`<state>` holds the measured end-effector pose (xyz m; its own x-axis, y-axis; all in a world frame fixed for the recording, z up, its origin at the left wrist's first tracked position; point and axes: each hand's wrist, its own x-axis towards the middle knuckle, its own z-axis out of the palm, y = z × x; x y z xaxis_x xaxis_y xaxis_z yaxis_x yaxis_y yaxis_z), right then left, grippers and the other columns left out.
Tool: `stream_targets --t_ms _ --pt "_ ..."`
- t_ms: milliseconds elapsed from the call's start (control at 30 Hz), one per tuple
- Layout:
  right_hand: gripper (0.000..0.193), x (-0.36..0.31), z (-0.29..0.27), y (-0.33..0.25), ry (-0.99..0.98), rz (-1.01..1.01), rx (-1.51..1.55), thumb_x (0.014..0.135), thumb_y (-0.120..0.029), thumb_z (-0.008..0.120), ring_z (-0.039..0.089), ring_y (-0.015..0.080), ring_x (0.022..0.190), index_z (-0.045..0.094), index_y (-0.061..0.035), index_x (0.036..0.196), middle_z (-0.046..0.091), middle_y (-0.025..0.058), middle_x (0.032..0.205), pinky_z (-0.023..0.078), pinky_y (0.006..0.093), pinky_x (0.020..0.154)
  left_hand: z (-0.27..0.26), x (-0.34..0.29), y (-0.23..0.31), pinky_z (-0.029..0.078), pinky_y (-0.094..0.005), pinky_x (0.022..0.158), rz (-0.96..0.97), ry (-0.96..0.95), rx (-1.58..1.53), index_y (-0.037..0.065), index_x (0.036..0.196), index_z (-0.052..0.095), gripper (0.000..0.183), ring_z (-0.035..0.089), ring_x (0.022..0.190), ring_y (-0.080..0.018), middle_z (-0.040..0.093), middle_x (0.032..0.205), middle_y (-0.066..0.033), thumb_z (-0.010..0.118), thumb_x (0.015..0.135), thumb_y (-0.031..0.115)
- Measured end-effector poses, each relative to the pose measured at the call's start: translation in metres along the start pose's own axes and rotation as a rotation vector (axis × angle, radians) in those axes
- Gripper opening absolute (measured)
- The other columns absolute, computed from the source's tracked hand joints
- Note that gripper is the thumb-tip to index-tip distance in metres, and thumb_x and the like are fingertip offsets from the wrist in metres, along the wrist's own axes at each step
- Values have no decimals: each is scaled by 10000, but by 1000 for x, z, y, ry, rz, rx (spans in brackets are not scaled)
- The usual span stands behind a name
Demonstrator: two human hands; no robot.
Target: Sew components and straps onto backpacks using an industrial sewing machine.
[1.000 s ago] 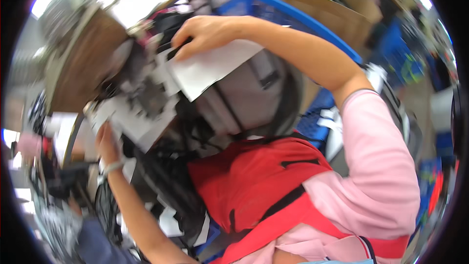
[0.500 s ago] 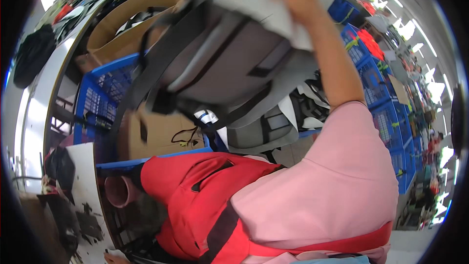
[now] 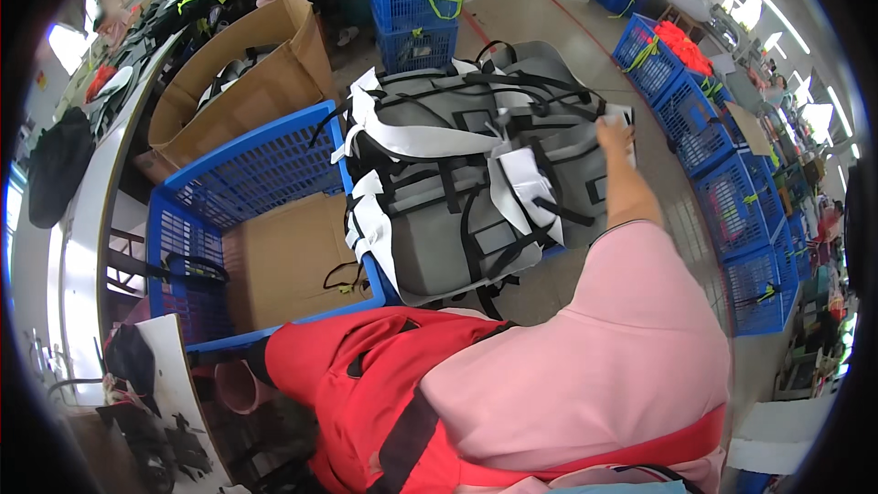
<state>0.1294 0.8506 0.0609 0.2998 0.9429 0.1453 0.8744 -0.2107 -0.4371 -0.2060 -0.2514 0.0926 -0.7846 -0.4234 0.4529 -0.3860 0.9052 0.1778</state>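
Observation:
A pile of grey bags (image 3: 430, 238) with black straps and white paper sheets (image 3: 526, 178) lies across the right end of a blue plastic crate (image 3: 242, 174). My right hand (image 3: 615, 135) reaches out from a pink sleeve to the pile's far right edge. Its fingers are closed on the edge of the top grey bag, beside a white sheet there. My left hand is out of view. A red apron (image 3: 366, 375) covers my front at the bottom of the picture.
The blue crate is lined with brown cardboard (image 3: 283, 265). An open cardboard box (image 3: 242, 82) stands behind it, with stacked blue crates (image 3: 416, 14) further back. More blue crates (image 3: 732, 155) line the floor on the right. A white table edge (image 3: 82, 220) runs along the left.
The grey bag that my right hand held up high now lies on the pile over the crate. My view has swung down toward the crate and floor.

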Motion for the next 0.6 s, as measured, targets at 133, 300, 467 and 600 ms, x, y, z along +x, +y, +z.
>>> stream_targets --t_ms 133,300,467,600 --pt "677 -64 95 18 -432 22 408 903 -540 482 277 394 1398 347 -185 1464 379 180 1482 272 567 1089 6 3 -6 529 -465 696 430 157 306 7 886 636 335 658 824 -366 686 900 -202 467 950 289" --pt "565 -84 76 -42 -231 110 93 902 -418 524 367 394 1320 426 -174 1403 389 273 1401 305 500 1059 2 5 1 533 -417 747 51 -17 64 38 955 682 349 672 872 -299 701 973 -148 472 952 317" --pt "466 -92 40 -111 206 -396 -169 858 -275 532 362 430 1300 499 -228 1321 323 250 1452 315 520 1027 -3 -2 7 475 -379 907 -112 -105 -226 -73 1120 629 397 626 1009 -343 663 1083 -230 453 1000 261" --pt "337 -158 40 -218 -249 -760 432 851 -203 607 642 273 972 601 -168 1186 655 119 1089 497 417 830 3 -28 43 482 -380 749 -25 -89 -422 -61 946 648 311 611 795 -276 684 895 -189 491 989 204"
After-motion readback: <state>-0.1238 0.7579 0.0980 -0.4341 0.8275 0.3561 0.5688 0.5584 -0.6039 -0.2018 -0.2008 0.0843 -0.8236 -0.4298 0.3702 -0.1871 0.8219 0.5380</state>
